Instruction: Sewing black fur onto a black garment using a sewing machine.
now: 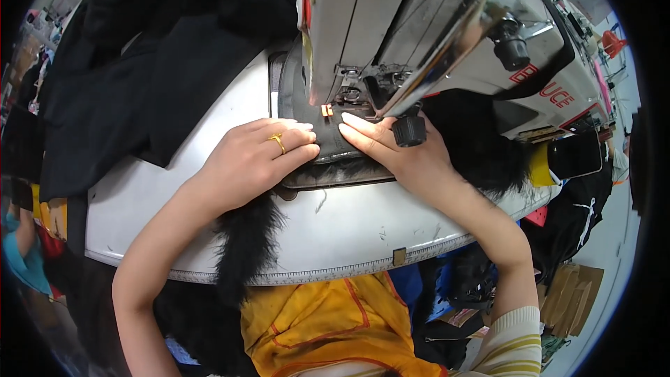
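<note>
Both of my hands press a piece of black fabric [328, 141] flat on the bed of a sewing machine [391, 21], close to its needle area. My left hand [262, 153], with a gold ring, lies left of the presser foot [328, 113], fingers stretched out over the cloth. From the right, my right hand [408, 150] reaches in with its fingertips on the cloth, fingers extended and partly behind a black knob [410, 130]. Black fur trim [248, 241] hangs from under my left wrist over the table's front edge, and more black fur [481, 143] lies beyond my right hand.
A large black garment [160, 56] covers the table's left and back. The white table [342, 227] has a measuring tape along its curved front edge. A yellow apron [324, 321] covers my lap. Cardboard [572, 300] stands at the lower right. Another person's arm [26, 230] shows far left.
</note>
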Motion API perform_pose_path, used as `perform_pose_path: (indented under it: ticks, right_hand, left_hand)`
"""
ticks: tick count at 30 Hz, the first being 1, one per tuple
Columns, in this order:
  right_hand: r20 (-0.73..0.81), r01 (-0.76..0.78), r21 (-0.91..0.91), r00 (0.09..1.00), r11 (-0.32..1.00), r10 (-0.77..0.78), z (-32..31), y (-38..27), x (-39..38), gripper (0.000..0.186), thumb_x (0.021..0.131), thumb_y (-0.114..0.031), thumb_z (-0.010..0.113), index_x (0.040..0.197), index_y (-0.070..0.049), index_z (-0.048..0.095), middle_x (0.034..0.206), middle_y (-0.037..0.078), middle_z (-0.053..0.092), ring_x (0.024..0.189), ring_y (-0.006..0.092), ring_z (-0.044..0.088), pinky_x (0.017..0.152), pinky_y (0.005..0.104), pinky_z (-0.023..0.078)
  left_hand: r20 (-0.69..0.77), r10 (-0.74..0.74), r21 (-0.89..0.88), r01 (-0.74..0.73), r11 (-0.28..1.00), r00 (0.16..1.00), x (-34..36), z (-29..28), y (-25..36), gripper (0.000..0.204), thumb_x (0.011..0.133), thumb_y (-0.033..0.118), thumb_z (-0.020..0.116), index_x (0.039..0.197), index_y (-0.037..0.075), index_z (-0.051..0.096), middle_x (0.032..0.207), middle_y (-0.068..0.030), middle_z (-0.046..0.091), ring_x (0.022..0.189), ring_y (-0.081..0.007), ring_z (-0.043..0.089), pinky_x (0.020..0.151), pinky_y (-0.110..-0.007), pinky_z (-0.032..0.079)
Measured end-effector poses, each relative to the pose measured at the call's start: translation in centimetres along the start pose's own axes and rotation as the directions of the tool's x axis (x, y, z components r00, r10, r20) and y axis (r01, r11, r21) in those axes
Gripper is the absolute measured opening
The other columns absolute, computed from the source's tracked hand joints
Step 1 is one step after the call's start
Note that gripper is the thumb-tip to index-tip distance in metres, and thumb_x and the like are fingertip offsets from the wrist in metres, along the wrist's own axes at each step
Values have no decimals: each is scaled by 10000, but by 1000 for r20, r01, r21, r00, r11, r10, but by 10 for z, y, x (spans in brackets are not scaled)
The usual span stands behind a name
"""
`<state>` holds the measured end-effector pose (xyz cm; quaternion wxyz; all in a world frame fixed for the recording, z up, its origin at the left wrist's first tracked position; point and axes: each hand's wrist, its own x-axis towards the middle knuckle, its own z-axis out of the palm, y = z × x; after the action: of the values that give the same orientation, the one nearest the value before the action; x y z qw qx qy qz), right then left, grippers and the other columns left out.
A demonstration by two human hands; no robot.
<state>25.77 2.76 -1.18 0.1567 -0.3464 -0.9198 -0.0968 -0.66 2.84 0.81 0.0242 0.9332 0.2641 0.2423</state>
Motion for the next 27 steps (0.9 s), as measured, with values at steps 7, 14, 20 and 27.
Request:
perform_pose_path:
  ticks: [7,14,20,27]
  right_hand:
    - [-18,41,-277,999,960,-47,-2,15,6,91,709,-131,600,793,-161,619,807,-44,525,866,163,517,794,316,433]
    - [-96,-51,-274,995,960,26,9,47,-13,286,768,-157,586,1027,-256,653,1008,-89,611,910,164,558,834,298,441]
    - [-26,-240,-45,971,970,239,7,49,-18,320,722,-87,617,1013,-213,668,972,-15,600,953,222,566,841,349,438]
    - [-120,-170,-92,980,981,159,6,48,-12,370,707,-22,594,1019,-211,657,984,3,617,972,241,566,862,341,429]
  left_hand:
    - [-33,46,100,-42,994,998,-12,-8,-2,274,712,100,581,974,54,648,960,-51,647,901,-229,643,739,-310,535]
    - [16,114,164,-115,980,993,16,5,-29,266,755,104,579,1016,96,628,898,-30,634,845,-180,627,701,-287,506]
    - [-73,148,103,-140,985,986,17,12,-34,286,743,98,603,1026,113,644,795,-2,604,729,-153,601,619,-274,486]
    - [-16,138,170,-134,976,990,16,11,-35,307,739,86,602,1042,117,645,776,-2,595,716,-152,596,612,-270,488]
